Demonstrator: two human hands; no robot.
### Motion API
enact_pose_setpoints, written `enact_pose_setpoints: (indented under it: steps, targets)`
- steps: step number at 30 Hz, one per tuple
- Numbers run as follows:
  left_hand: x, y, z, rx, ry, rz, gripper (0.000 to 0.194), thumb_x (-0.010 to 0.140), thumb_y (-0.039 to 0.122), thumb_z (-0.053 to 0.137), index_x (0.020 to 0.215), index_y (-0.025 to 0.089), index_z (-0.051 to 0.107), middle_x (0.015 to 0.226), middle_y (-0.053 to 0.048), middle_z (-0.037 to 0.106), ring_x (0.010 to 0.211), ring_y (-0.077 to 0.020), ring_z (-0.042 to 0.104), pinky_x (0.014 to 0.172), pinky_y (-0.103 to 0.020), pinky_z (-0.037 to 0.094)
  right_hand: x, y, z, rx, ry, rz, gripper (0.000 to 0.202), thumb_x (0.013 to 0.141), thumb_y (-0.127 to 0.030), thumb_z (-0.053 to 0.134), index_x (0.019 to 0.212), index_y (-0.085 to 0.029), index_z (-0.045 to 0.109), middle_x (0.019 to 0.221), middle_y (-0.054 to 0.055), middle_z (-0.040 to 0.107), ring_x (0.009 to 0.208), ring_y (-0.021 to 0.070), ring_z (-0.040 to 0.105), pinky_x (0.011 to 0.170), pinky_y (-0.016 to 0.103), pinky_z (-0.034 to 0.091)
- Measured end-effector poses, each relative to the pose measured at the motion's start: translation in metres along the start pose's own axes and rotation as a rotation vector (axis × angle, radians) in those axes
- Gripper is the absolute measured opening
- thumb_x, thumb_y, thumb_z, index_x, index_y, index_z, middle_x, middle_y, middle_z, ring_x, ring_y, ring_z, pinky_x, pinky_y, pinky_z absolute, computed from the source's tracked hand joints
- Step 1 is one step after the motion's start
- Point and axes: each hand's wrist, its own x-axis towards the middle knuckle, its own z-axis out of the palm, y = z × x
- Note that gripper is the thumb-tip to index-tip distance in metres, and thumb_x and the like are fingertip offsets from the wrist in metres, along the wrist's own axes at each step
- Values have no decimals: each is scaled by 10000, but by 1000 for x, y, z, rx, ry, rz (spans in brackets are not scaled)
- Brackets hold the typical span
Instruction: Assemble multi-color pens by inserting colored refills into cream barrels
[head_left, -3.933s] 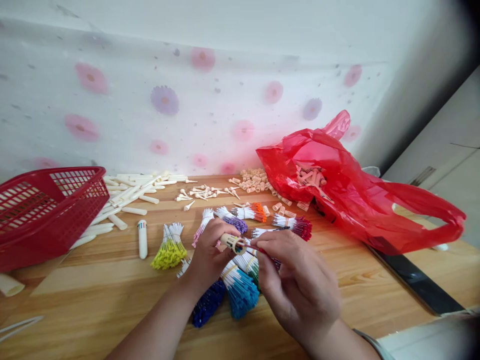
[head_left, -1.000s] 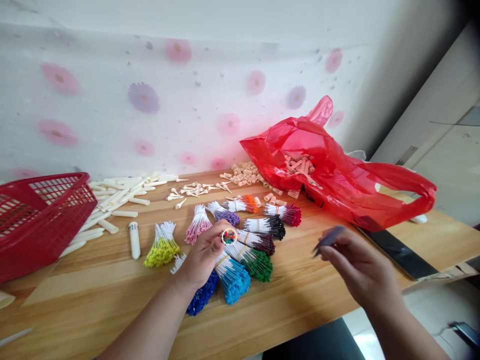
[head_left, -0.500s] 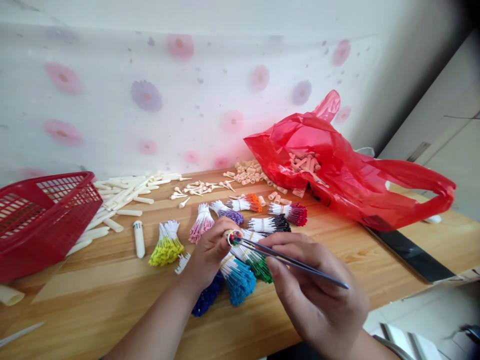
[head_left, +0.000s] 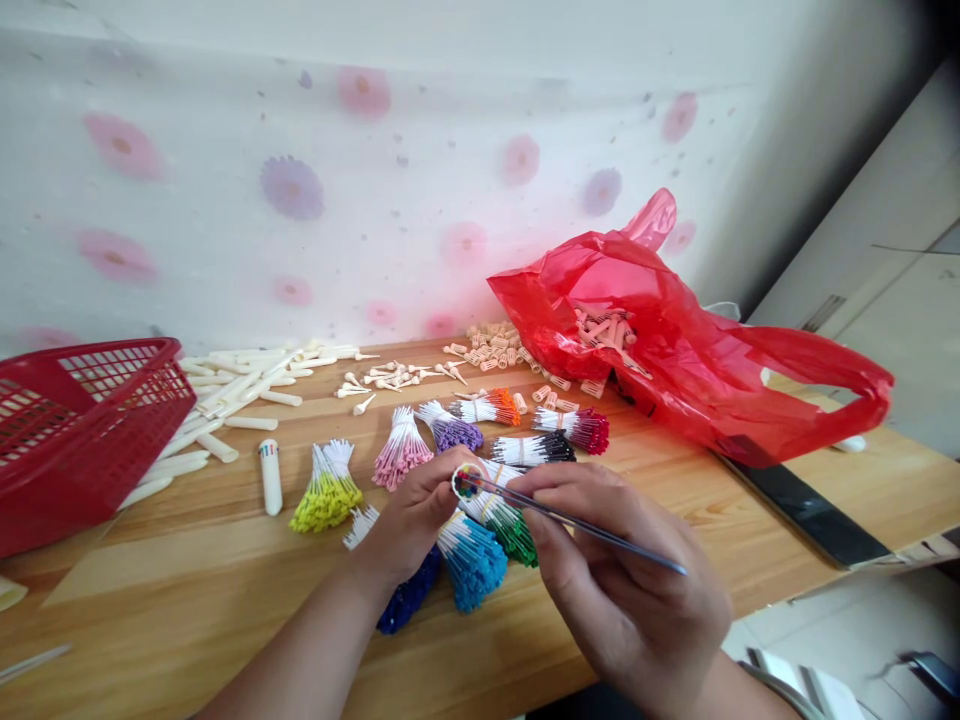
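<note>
My left hand (head_left: 420,515) is closed around a white pen barrel (head_left: 456,487), its round open end facing me with several coloured bits inside. In my right hand (head_left: 630,575) is a pair of metal tweezers (head_left: 592,527), pinched between thumb and fingers. The tweezers' tips reach to the mouth of the barrel; whether they grip a piece there I cannot tell. Under and around the hands lie bundles of thin refills: light blue (head_left: 472,565), dark blue (head_left: 409,600), green (head_left: 517,535), black (head_left: 536,449), pink (head_left: 401,455) and yellow (head_left: 326,495).
Left of the bundles stands a multicolour pen (head_left: 271,480), near a red basket (head_left: 90,440) and a pile of white tubes (head_left: 247,395). Small pointed tips (head_left: 397,375) and slotted pieces (head_left: 495,345) lie at the back. A red plastic bag (head_left: 675,340) rests beside a dark phone-like slab (head_left: 810,510).
The camera view has shifted slightly, moving the table items a little left. The tweezers remain at the barrel's mouth, and both hands keep nearly the same pose.
</note>
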Motion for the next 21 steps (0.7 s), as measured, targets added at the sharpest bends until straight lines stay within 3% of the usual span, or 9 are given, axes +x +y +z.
enact_pose_setpoints:
  steps: [5,13,21]
  targets:
    - [-1,0,1,-27,5,-16,477,797,653,496,726,193,600,741,-23,486,687,-170,426,649,-311,373,0,0,0,-26,-20,-25,250,729,2,644,906,-170,611,865,40,723,801,130,697,736,217,565]
    - [-1,1,1,-70,-12,-31,467,803,636,506,739,187,618,758,-25,490,693,-172,427,665,-314,360,2,-6,-10,13,-14,-2,262,725,22,606,909,-163,627,826,45,712,784,139,695,733,234,578]
    - [-1,-1,-1,-73,-67,-23,465,818,621,498,738,172,592,754,-11,462,706,-157,393,677,-284,336,4,-4,-7,13,-12,-38,235,724,16,604,889,-151,623,798,52,709,745,142,696,681,236,582]
